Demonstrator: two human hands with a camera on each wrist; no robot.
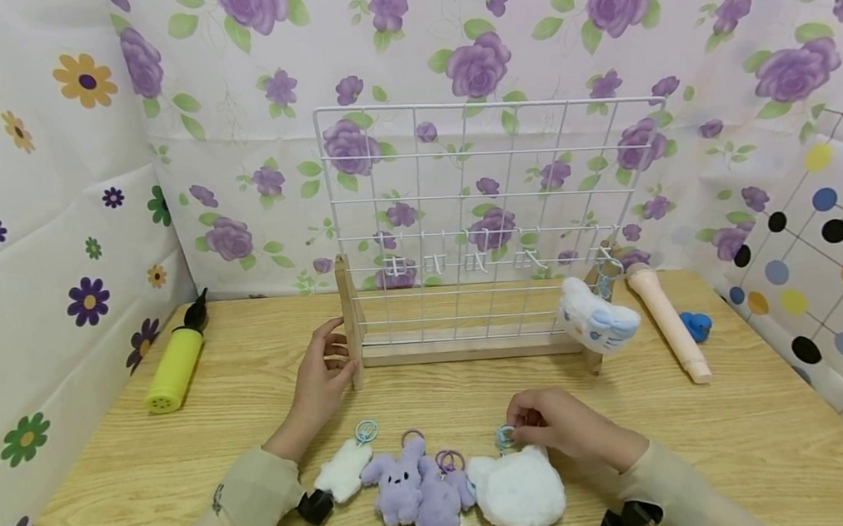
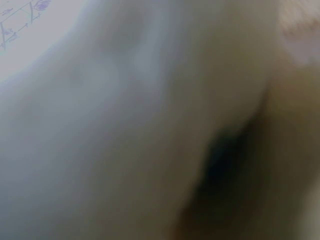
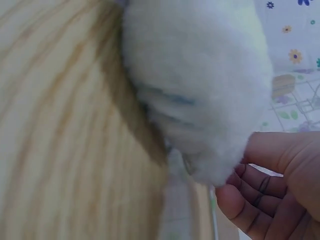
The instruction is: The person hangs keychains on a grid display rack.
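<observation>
A white wire grid rack [image 1: 461, 201] stands upright on a wooden base. My left hand [image 1: 323, 368] grips the rack's left wooden post [image 1: 349, 319], thumb in front and fingers toward the back. With my right hand [image 1: 559, 422] I pinch the blue key ring [image 1: 506, 437] of a round white plush keychain [image 1: 520, 492]. In the right wrist view this white plush [image 3: 200, 75] is close to the fingertips. Left of it lie two purple plush keychains [image 1: 398, 486] and a smaller white plush keychain [image 1: 344, 470]. The left wrist view is blurred, mostly by sleeve.
Several white hooks [image 1: 432, 264] hang in a row on the grid. A white plush keychain with a blue bow [image 1: 595, 319] hangs at its right end. A yellow pump [image 1: 176, 368] lies at the left, a beige tube [image 1: 669, 325] and a small blue toy [image 1: 696, 325] at the right.
</observation>
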